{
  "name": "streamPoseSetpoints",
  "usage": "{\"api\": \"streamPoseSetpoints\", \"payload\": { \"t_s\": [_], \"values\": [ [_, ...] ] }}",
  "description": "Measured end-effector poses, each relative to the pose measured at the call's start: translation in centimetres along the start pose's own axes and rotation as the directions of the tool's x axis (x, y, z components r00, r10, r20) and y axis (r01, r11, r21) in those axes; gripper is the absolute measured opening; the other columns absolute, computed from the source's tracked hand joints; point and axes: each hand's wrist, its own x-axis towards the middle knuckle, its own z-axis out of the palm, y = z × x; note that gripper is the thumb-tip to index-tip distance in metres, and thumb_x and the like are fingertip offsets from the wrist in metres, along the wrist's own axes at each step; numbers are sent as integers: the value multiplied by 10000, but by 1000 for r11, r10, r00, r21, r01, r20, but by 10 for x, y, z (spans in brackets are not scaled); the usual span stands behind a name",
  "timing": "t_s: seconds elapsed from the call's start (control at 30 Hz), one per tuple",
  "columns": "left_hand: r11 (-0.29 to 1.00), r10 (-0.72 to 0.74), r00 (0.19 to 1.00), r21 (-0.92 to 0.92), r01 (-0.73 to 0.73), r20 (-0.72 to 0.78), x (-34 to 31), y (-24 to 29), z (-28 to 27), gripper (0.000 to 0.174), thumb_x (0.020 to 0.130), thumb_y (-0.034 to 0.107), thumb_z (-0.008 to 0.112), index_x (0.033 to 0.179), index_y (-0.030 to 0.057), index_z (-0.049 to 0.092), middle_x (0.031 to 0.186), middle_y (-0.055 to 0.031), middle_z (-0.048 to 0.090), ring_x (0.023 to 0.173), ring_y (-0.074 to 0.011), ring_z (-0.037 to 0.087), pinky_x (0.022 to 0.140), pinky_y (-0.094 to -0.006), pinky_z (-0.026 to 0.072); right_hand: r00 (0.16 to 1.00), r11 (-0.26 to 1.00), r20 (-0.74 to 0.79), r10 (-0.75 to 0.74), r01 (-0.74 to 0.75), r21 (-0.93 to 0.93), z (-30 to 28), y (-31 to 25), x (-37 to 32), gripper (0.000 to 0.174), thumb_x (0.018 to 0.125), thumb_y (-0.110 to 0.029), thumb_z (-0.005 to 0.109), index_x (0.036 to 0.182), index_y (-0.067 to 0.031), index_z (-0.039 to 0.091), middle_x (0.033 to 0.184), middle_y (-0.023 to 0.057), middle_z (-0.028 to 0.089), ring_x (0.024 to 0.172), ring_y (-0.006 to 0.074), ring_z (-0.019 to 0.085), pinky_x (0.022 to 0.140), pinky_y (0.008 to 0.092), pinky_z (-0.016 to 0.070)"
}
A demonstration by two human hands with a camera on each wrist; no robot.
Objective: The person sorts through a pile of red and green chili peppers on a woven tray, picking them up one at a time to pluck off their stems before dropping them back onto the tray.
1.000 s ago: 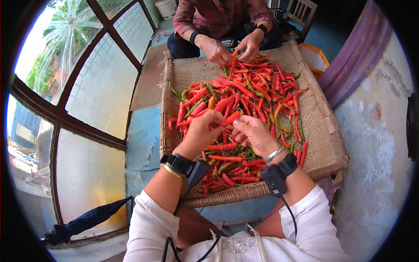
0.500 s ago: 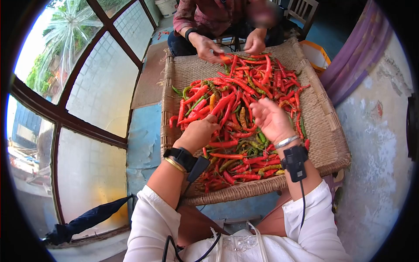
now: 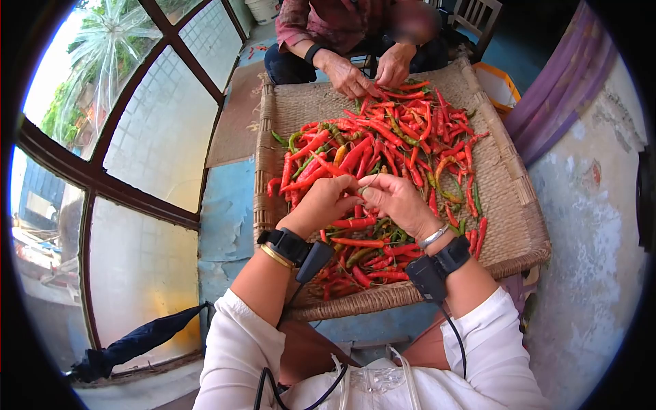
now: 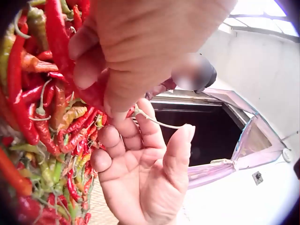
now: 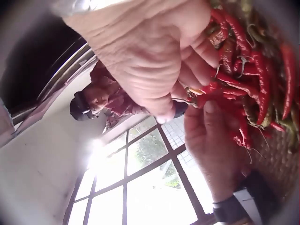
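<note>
My left hand (image 3: pixel 320 203) grips a long red chili pepper (image 4: pixel 57 40) near its stem end, above the pile. The pepper's green stem (image 4: pixel 161 123) sticks out toward my right hand (image 3: pixel 402 202). Thumb and fingers of the right hand meet at this stem, pinching it, while its palm faces the left hand in the left wrist view. Beneath both hands spreads a heap of chili peppers (image 3: pixel 410 130), mostly red, some green or orange, many with stems on. The heap lies on a shallow woven tray (image 3: pixel 502 198).
Across the tray a seated person's hands (image 3: pixel 355 75) work among the far peppers. A paned window (image 3: pixel 147 137) runs along the left, with a folded dark umbrella (image 3: pixel 140 342) below it. A purple curtain (image 3: pixel 557 89) and worn wall stand right. An orange-rimmed container (image 3: pixel 497 85) sits behind the tray.
The right hand was apart from the left over the pile half a second ago, fingers loose; it has come back to meet the left, which now holds a pepper. The other person's hands moved together.
</note>
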Motion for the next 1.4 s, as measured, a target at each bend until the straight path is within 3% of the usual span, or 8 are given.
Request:
{"api": "streamPoseSetpoints", "payload": {
  "t_s": [0.1,0.23,0.37,0.73,0.9,1.03,1.2,1.4],
  "values": [
    [986,-43,999,-158,46,24,-3,-4,7,178,733,115,648,855,4,580,724,-126,613,660,-202,603,591,-304,454,997,992,-71,-34,25,-124,5,6,0,180,791,-160,606,888,-11,576,711,1,565,633,57,515,555,210,424],
    [997,50,999,-57,-49,10,-2,3,16,173,727,130,659,827,4,595,677,-102,591,624,-112,554,569,-280,439,995,959,-97,-22,-6,-282,0,14,0,107,760,-112,618,780,-17,574,662,-3,554,592,68,512,533,227,426],
    [987,67,998,-147,-69,-17,-1,-1,16,196,726,146,649,857,10,596,729,-145,611,660,-190,606,609,-310,463,991,988,-83,105,-113,-109,-1,12,2,97,782,-41,568,871,-41,529,645,16,538,510,69,515,412,186,390],
    [999,-6,996,-48,11,93,-9,-15,17,182,685,145,638,826,32,614,714,-137,610,669,-261,598,614,-347,458,949,944,-311,60,-155,-290,-25,4,9,43,790,-66,538,831,-64,524,611,-29,498,449,30,458,368,160,346],
    [981,110,992,169,-97,-68,-7,-21,19,184,668,127,621,834,49,611,704,-131,596,691,-300,587,622,-379,458,866,991,-493,-84,126,53,-78,14,22,116,842,-157,548,921,-74,532,742,-23,533,563,32,496,453,167,403],
    [964,38,992,266,-4,-124,-5,-22,21,202,664,121,603,859,68,609,712,-127,587,701,-312,582,617,-398,464,780,871,-625,36,283,402,-108,26,31,216,846,-219,559,984,-54,543,884,18,584,741,84,568,651,216,465],
    [866,-132,984,497,57,119,-6,-27,27,181,636,172,629,787,73,640,713,-112,604,713,-291,596,612,-393,477,805,827,-554,213,153,540,-103,35,30,259,838,-234,565,1019,-50,547,860,25,603,753,94,578,647,225,469],
    [835,-221,935,549,35,277,-6,-28,33,194,606,239,663,721,82,659,717,-91,620,715,-271,607,624,-370,485,974,976,-202,103,-60,211,-38,6,13,237,859,-192,516,1038,-36,520,724,6,563,570,52,531,478,183,434]
  ]
}}
